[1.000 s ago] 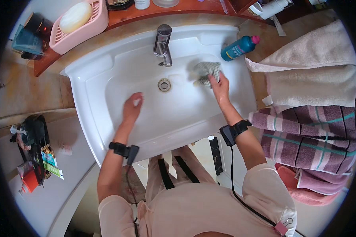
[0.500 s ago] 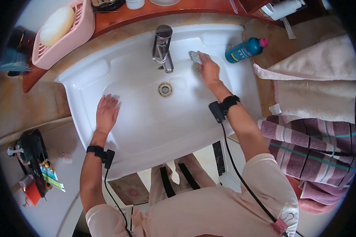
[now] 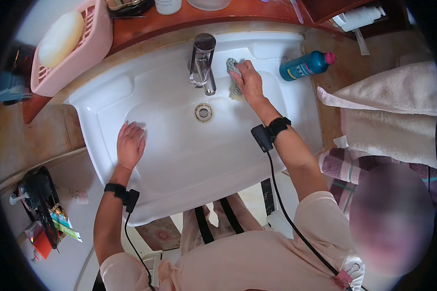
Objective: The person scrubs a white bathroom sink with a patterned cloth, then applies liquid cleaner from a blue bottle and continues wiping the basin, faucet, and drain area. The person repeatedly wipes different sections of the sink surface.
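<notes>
A grey-green patterned cloth (image 3: 232,66) is pinched in my right hand (image 3: 250,83) and lies against the inner wall of the white sink (image 3: 160,189), just right of the chrome faucet (image 3: 203,58). My left hand (image 3: 130,145) rests flat on the left side of the basin, fingers stretched out, holding nothing. Between the hands, below the spout, is the round metal drain (image 3: 203,112). A teal bottle with a pink cap (image 3: 306,66) lies on the sink's right rim, beyond my right hand.
A pink soap dish (image 3: 99,39) with a pale bar of soap (image 3: 60,40) sits at the upper left, by a reddish wooden shelf (image 3: 257,12). Cream towels (image 3: 393,131) hang at the right above a plaid towel (image 3: 342,165), partly covered by a blur. Toiletries (image 3: 41,203) hang at the lower left.
My right hand has shifted slightly and its grip on the cloth has bunched, with more cloth showing beside the fingers. My left hand stays in place. The view has tilted a little.
</notes>
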Demonstrator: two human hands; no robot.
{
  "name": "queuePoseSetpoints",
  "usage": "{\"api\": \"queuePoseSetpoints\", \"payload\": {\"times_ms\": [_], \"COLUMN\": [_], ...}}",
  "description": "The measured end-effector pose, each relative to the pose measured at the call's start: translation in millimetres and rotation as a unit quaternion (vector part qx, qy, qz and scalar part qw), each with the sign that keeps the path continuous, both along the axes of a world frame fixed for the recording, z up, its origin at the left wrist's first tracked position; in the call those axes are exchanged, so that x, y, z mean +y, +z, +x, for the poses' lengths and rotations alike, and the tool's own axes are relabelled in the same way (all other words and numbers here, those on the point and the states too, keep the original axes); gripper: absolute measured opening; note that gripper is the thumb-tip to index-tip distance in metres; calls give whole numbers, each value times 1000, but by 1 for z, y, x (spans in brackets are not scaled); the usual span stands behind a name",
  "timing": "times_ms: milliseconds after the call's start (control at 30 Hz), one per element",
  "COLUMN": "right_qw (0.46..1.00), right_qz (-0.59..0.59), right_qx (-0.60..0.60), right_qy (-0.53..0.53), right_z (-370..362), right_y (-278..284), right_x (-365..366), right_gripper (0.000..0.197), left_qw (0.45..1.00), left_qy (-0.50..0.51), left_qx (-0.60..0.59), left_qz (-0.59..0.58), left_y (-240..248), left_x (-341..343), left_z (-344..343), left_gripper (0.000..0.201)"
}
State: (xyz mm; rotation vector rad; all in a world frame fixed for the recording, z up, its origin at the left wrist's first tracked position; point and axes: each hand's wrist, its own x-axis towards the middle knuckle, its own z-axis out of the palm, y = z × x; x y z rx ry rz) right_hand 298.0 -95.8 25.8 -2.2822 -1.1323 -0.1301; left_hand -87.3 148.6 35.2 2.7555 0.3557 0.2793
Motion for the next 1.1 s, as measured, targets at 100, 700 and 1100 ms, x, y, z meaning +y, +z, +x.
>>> {"api": "queuePoseSetpoints", "payload": {"times_ms": [100, 700, 1100], "right_qw": [996, 983, 978], "right_qz": [11, -28, -54], "right_qx": [43, 34, -2], "right_qy": [-75, -176, -200], "right_z": [17, 18, 52], "right_y": [4, 9, 13], "right_x": [-11, -5, -26], "right_gripper": [26, 20, 24], "left_qw": [1000, 1000, 999], "left_qy": [5, 18, 28], "left_qx": [1, -3, 17], "left_qz": [3, 3, -22], "left_y": [-1, -1, 0], "left_x": [0, 0, -1], "left_z": [0, -1, 0], "left_gripper": [20, 21, 21]}}
